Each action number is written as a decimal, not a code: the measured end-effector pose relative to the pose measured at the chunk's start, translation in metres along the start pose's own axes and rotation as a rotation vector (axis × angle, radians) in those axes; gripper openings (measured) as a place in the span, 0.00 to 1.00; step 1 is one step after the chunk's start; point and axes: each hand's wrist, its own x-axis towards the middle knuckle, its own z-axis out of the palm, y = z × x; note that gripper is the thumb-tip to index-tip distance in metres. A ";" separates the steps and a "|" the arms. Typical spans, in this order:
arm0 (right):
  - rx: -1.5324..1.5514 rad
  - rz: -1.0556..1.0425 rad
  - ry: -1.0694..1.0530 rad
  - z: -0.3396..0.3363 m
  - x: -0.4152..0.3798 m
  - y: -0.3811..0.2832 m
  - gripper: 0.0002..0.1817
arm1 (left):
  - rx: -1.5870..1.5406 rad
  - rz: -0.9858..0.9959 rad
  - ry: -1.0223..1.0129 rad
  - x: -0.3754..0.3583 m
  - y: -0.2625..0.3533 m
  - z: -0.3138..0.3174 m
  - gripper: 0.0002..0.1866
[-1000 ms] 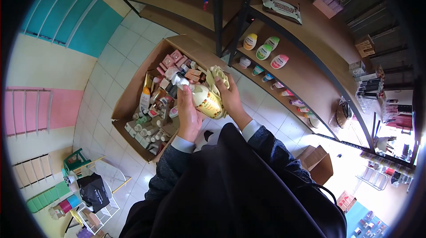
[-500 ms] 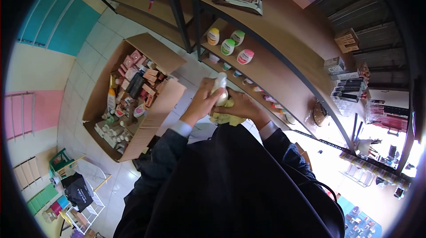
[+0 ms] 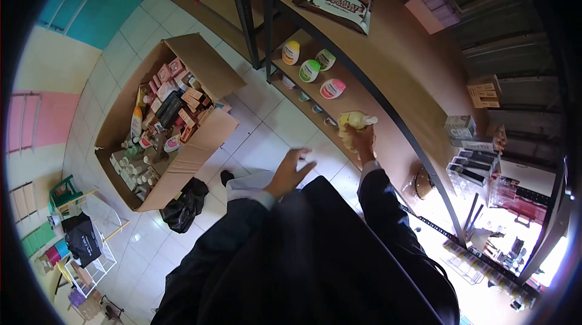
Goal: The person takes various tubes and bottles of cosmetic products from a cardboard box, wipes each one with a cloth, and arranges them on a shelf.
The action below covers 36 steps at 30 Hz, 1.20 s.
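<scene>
My right hand (image 3: 362, 138) is at the shelf on the right, closed round a pale yellow bottle (image 3: 351, 120) with a white cap, which lies tilted toward the right. A yellowish cloth seems bunched under the fingers; its outline is unclear. My left hand (image 3: 292, 173) hangs over the floor in front of my body, fingers apart and empty. Near the bottle stand a pink-labelled bottle (image 3: 332, 88), a green-labelled bottle (image 3: 309, 71), another green one (image 3: 325, 59) and a yellow one (image 3: 290, 52) on the same shelf board (image 3: 370, 102).
A large open cardboard box (image 3: 200, 155) full of cosmetics stands on the tiled floor to the left, with a black plastic bag (image 3: 185, 205) beside it. A chocolate-labelled packet (image 3: 333, 5) lies on the upper shelf. Small boxes (image 3: 484, 92) are farther right.
My hands have parted. The right one has moved right to the shelf with the pale bottle; the left has let go and moved down, fingers spread. The view has shifted slightly.
</scene>
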 end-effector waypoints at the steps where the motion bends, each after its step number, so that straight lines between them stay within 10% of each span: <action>1: -0.013 0.014 0.051 0.004 0.017 0.010 0.33 | 0.015 -0.055 -0.037 -0.012 -0.022 0.004 0.25; 27: 0.020 0.248 -0.210 0.012 0.053 0.095 0.48 | 0.137 -0.313 -0.013 -0.048 -0.051 -0.015 0.23; 31: 0.618 0.329 -0.653 0.001 0.002 0.036 0.20 | 0.169 -0.297 0.243 -0.054 -0.036 -0.071 0.20; 36: 0.982 0.496 -0.757 0.036 -0.028 -0.035 0.34 | 0.221 -0.231 0.710 -0.069 -0.055 -0.168 0.16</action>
